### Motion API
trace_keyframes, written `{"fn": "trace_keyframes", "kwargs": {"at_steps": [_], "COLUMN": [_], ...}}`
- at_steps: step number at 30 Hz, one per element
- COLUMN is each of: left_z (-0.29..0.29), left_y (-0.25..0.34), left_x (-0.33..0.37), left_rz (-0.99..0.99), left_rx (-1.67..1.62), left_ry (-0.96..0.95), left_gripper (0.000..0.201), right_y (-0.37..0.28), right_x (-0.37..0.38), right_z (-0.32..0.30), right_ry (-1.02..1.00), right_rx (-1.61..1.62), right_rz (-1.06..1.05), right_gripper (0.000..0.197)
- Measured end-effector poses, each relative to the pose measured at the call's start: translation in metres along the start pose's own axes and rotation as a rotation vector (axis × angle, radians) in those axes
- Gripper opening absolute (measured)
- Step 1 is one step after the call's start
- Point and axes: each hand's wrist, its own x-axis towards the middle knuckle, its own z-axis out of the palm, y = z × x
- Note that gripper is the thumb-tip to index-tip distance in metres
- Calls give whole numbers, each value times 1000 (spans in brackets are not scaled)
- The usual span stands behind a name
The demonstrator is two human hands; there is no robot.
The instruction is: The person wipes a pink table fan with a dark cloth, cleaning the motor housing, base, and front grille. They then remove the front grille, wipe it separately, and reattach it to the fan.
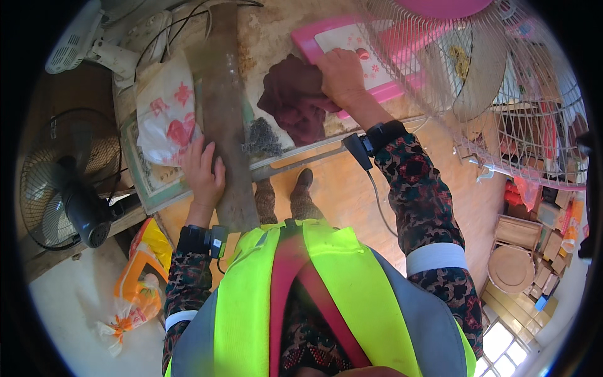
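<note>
Cloth (292, 94) lies bunched on the table (270, 25) against the right hand (344, 78), which rests over the pink-edged panel (337, 39); I cannot tell whether its fingers pinch anything. The left hand (204, 173) is loosely spread by a white bag (160, 116). Work seems underway; how much is done or left is unclear.

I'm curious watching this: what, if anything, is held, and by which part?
The right hand meets the dark cloth at its right edge, but any grip is hidden; the left hand looks open.
</note>
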Motion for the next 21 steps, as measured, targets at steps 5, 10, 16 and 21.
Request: {"fn": "trace_keyframes", "kwargs": {"at_steps": [5,10,16,21], "left_z": [1,3,2,5], "left_y": [-1,-2,-2,-3], "left_x": [0,-2,-3,-4], "left_rz": [7,-5,-16,-16], "left_rx": [-12,-13,-4,-8], "left_ry": [5,6,3,-1], "left_gripper": [40,40,41,41], "right_y": [-29,-2,11,11], "right_x": [-26,-41,-25,-23], "right_z": [-3,-22,-23,-22], "right_ry": [18,277,27,-15], "right_rx": [158,172,177,42], "right_rz": [-137,134,378,252], "right_gripper": [21,15,33,21]}}
